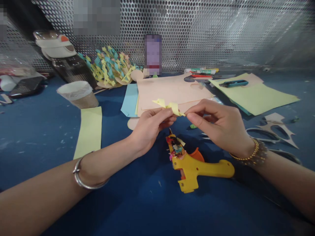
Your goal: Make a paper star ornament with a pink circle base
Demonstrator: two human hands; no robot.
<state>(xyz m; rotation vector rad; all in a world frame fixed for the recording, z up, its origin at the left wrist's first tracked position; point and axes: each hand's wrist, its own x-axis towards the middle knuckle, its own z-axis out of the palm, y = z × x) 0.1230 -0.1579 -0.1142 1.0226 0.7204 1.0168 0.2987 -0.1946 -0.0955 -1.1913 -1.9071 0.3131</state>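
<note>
A twisted yellow paper strip (174, 108) is held up between my two hands over the blue table. My left hand (152, 127) pinches its middle between thumb and fingers. At the strip's right end, the thumb and index finger of my right hand (219, 123) close on the tip. Just below lies a yellow hot glue gun (197, 168) on its side, its nozzle pointing away from me and crusted with coloured scraps. Scissors (264, 134) lie partly hidden beneath my right hand and wrist.
Stacked coloured paper (169, 88) lies beyond my hands. A yellow paper piece (90, 131), paper cup (78, 95) and bottle (71, 62) stand or lie left. Curled paper strips (110, 65) bunch behind. At right, a utility knife (233, 83) rests on yellow sheets (261, 96). A phone (153, 54) leans upright.
</note>
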